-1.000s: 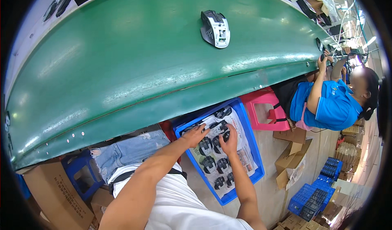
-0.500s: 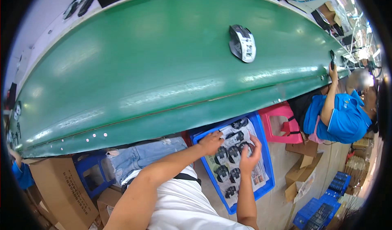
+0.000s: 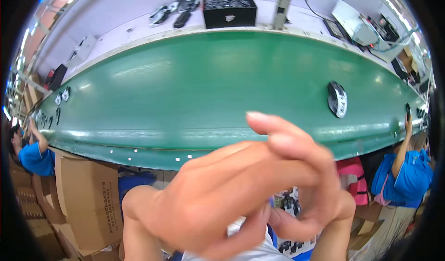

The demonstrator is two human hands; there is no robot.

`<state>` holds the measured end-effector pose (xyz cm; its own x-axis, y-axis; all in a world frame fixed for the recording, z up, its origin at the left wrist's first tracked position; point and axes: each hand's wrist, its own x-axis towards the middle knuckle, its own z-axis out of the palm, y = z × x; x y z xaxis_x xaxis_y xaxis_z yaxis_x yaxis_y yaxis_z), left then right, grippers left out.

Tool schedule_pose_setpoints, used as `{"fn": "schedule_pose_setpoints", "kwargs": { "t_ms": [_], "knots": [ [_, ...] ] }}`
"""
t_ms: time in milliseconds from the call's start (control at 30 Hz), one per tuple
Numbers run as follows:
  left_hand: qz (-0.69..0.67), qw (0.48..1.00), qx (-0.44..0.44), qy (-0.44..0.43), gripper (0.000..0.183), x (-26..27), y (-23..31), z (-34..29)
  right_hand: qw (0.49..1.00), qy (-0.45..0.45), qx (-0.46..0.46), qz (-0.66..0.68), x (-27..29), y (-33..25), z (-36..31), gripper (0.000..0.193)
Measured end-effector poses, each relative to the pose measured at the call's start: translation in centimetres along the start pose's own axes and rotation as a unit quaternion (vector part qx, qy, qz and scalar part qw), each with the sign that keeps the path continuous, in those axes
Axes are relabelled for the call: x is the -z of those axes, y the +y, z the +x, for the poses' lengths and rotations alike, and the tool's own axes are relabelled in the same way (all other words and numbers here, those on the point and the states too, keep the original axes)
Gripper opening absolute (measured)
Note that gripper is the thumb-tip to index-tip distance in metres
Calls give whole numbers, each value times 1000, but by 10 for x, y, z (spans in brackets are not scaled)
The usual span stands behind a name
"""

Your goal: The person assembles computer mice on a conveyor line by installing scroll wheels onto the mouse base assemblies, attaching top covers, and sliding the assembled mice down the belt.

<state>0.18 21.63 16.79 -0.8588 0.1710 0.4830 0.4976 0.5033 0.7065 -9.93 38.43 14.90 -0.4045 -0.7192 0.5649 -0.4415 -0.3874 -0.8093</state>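
My left hand (image 3: 222,191) and my right hand (image 3: 320,177) are raised close to the camera and cross in front of me. The left one is bent over with its fingers reaching right, many of them hidden. Curling in from the other side, the right one has its fingers above and its thumb below, near the left thumb. Both are closed, somewhat smeared by motion; anything between them is too small or hidden. Below and partly covered by them, dark mouse parts (image 3: 289,246) lie on paper in a blue tray (image 3: 303,255).
A black-and-white computer mouse (image 3: 337,99) lies on the green conveyor belt (image 3: 208,85). Beyond stands a black box (image 3: 229,17) filled with dark parts. Cardboard boxes (image 3: 88,200) stand at lower left. People in blue work at left (image 3: 37,159) and right (image 3: 403,175).
Both hands have risen from over the tray and come together close to the camera. The view has tilted up, showing more of the far side; the mouse now appears further right.
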Motion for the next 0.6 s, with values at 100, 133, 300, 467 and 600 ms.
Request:
{"fn": "schedule_pose_setpoints", "kwargs": {
  "t_ms": [100, 133, 300, 467, 600],
  "knots": [
    [10, 998, -24, 62, 26, 21, -3, -6, 1000, -21, 16, -2, -15, 12, 26, 56],
    [15, 996, -35, 81, 26, 26, 0, -5, 999, -26, 25, -5, -17, 11, 35, 56],
    [50, 981, -90, 166, 25, 54, 9, -5, 996, -45, 76, -7, -34, 11, 74, 54],
    [44, 961, -148, 228, 25, 68, 5, 6, 994, -40, 99, -29, -38, 15, 97, 53],
    [39, 947, -169, 269, 25, 76, -4, 12, 994, -29, 100, -26, -45, 28, 108, 52]
  ]
}}
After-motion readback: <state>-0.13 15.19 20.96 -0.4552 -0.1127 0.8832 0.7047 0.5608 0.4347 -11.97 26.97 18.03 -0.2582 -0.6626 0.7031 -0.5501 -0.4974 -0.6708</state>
